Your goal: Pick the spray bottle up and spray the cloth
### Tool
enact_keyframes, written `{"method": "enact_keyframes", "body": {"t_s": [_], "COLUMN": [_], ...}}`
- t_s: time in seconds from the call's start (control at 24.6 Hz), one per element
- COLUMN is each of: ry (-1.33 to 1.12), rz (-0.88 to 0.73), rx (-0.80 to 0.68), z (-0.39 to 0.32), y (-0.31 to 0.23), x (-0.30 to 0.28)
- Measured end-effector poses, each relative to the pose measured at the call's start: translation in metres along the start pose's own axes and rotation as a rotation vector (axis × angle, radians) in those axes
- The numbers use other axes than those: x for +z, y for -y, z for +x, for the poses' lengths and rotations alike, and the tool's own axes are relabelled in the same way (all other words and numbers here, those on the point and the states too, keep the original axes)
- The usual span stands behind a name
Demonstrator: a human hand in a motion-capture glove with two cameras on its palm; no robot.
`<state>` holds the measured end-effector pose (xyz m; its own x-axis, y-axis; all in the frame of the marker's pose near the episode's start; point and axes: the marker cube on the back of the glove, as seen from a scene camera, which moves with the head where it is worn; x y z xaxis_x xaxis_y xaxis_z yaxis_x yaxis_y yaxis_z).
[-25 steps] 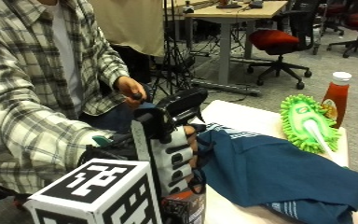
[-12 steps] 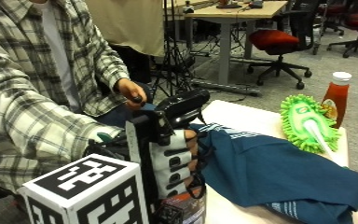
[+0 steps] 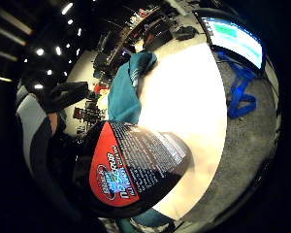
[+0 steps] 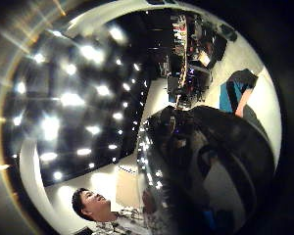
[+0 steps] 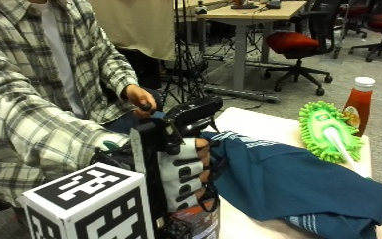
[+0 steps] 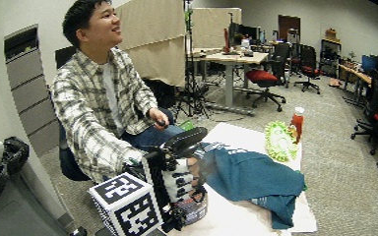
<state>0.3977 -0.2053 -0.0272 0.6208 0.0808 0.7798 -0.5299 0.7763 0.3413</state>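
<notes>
My gloved right hand grips a spray bottle upright at the near corner of the white table. Its fingers curl round the bottle's neck below the black spray head. The nozzle points over a teal cloth, which lies crumpled across the table just beyond the hand. In the little finger side palm view the bottle's red and black label sits close to the palm, with the cloth stretched out on the table behind it. The wide view shows the bottle held beside the cloth.
A green fluffy duster head lies at the table's far end beside a red ketchup bottle. The person's bare left hand hovers behind the spray head with a small dark thing in it. Office chairs and desks stand beyond.
The hand with the bottle has shifted only very slightly. The cloth lies as before.
</notes>
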Motion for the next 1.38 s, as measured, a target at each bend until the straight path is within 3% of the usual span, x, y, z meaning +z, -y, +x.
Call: {"method": "enact_keyframes", "body": {"t_s": [0.49,0.77,1.38], "ry": [-0.095,-0.331,-0.722], "rz": [0.039,-0.075,-0.198], "rx": [0.041,0.028,0.134], "z": [-0.010,-0.067,-0.090], "y": [0.008,0.027,0.055], "x": [-0.005,0.022,0.082]}}
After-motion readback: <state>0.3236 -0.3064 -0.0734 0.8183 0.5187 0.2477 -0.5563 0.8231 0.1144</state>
